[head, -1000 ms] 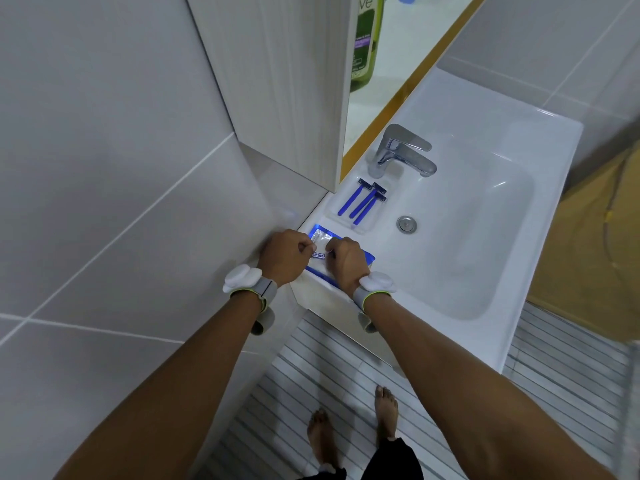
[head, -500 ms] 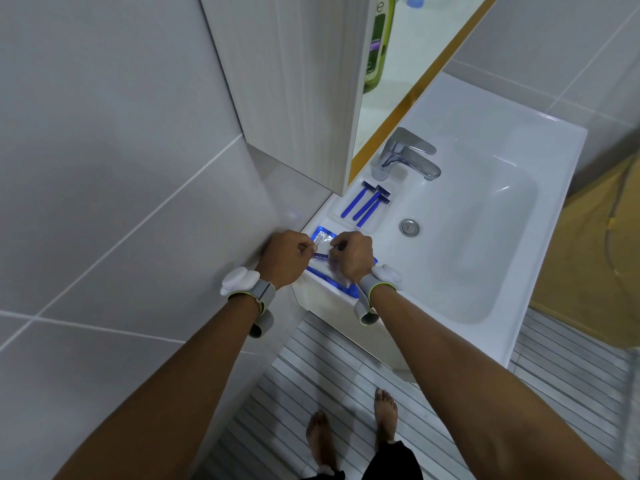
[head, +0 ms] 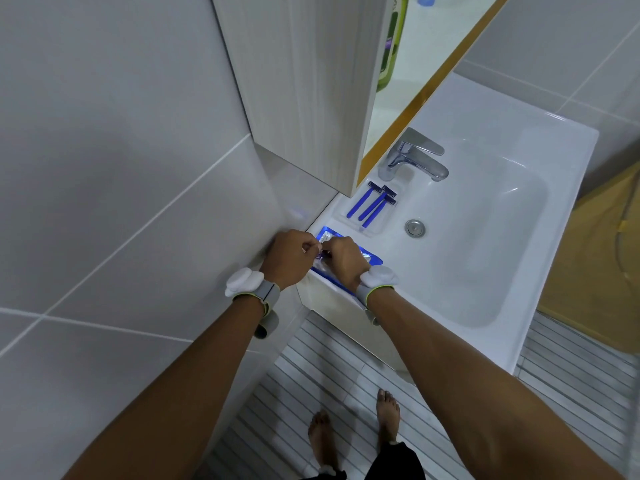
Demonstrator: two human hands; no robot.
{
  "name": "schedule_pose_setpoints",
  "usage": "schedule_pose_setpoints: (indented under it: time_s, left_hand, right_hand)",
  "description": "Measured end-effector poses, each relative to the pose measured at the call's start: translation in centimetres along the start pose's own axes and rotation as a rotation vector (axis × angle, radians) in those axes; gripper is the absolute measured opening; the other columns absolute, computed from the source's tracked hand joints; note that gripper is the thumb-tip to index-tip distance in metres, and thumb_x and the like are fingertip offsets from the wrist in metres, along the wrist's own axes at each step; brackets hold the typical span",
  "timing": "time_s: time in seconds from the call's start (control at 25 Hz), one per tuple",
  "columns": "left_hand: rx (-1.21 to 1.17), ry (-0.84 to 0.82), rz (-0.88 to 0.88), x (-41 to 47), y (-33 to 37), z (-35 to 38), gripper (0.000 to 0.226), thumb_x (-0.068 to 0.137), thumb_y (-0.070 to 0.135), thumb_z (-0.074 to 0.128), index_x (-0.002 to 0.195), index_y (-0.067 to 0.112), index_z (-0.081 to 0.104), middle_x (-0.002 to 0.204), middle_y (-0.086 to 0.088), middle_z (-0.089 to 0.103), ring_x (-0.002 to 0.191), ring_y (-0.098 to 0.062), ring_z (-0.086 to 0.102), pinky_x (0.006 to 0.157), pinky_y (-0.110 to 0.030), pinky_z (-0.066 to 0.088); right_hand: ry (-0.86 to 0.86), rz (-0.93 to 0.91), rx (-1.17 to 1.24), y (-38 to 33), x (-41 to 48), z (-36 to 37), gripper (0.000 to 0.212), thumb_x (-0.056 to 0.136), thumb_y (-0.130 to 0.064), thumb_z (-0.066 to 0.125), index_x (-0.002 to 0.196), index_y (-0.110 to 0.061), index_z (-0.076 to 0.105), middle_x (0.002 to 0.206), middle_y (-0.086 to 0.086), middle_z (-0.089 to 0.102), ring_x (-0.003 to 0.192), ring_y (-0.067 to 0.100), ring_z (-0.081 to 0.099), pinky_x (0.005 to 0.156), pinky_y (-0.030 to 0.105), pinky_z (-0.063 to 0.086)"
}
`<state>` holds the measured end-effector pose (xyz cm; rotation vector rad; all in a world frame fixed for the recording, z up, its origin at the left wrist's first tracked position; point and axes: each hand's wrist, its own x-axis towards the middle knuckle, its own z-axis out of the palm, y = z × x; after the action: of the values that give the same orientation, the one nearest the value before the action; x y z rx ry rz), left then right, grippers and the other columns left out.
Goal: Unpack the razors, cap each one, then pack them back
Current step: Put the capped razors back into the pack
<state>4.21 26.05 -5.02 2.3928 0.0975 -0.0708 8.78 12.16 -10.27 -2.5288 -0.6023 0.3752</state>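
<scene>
- We pinch a small purple-blue piece, likely a razor or its cap, between our left hand (head: 290, 257) and right hand (head: 343, 259); fingers closed, the object too small to tell.
- Beneath the grip lies the blue packet (head: 372, 258); beyond it, three razors (head: 372, 205) rest on the sink (head: 519, 140) ledge.
- A misaligned cap could slip, exposing the blade to fingertips.

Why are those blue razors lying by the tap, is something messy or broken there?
Nothing looks broken or spilled. Three blue razors lie side by side in the soap recess of the sink, beside the tap. The left hand and right hand pinch something small over the blue packet, which overhangs the sink's front edge slightly.
</scene>
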Motion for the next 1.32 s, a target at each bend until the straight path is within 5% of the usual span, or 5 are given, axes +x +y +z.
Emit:
schedule_pose_setpoints:
  time_s: [0.68,0.92,1.04,1.2,1.32]
  left_hand:
    - [0.055,-0.022,-0.021,0.2,0.9,0.1,0.019,0.092,0.021,0.064,0.090,0.007,0.076,0.087,-0.006,0.075,0.074,-0.017,0.065,0.072,-0.025,0.053]
    - [0.261,-0.244,-0.077,1.2,1.6,2.9,0.039,0.091,0.045,0.058,0.080,0.011,0.073,0.086,-0.009,0.073,0.082,-0.027,0.067,0.080,-0.037,0.056]
    - [0.342,-0.315,-0.014,2.1,4.1,4.4,0.030,0.089,0.039,0.061,0.101,0.015,0.072,0.108,-0.007,0.068,0.104,-0.027,0.062,0.091,-0.033,0.049]
    - [0.597,-0.646,0.319,3.1,7.2,6.4,0.098,0.066,0.041,0.085,0.148,0.020,0.036,0.149,-0.006,0.038,0.138,-0.027,0.035,0.110,-0.039,0.037]
    - [0.906,-0.801,0.362,3.8,7.9,8.4,0.135,0.056,0.046,0.091,0.156,0.018,0.005,0.164,-0.009,0.009,0.150,-0.029,0.015,0.117,-0.044,0.027]
  right_hand:
    - [0.024,0.076,-0.019,0.5,-0.2,-0.6,0.017,0.085,-0.004,0.057,0.094,-0.003,0.071,0.094,0.017,0.068,0.086,0.031,0.063,0.069,0.027,0.039]
    - [0.179,0.348,0.322,4.6,-3.2,-3.9,0.016,0.071,-0.002,0.072,0.086,-0.006,0.076,0.081,0.013,0.070,0.075,0.024,0.063,0.074,0.032,0.053]
    - [0.232,0.470,0.391,7.7,-6.0,-5.6,0.014,0.068,-0.002,0.077,0.082,-0.005,0.075,0.072,0.012,0.066,0.066,0.022,0.059,0.071,0.037,0.054]
    - [0.364,0.642,0.566,11.3,-9.6,-8.0,0.017,0.069,-0.004,0.079,0.085,0.000,0.074,0.065,0.010,0.066,0.054,0.021,0.059,0.067,0.033,0.057]
    - [0.442,0.706,0.777,12.9,-11.3,-9.2,0.012,0.070,-0.004,0.078,0.081,-0.004,0.074,0.069,0.013,0.069,0.059,0.024,0.062,0.072,0.035,0.060]
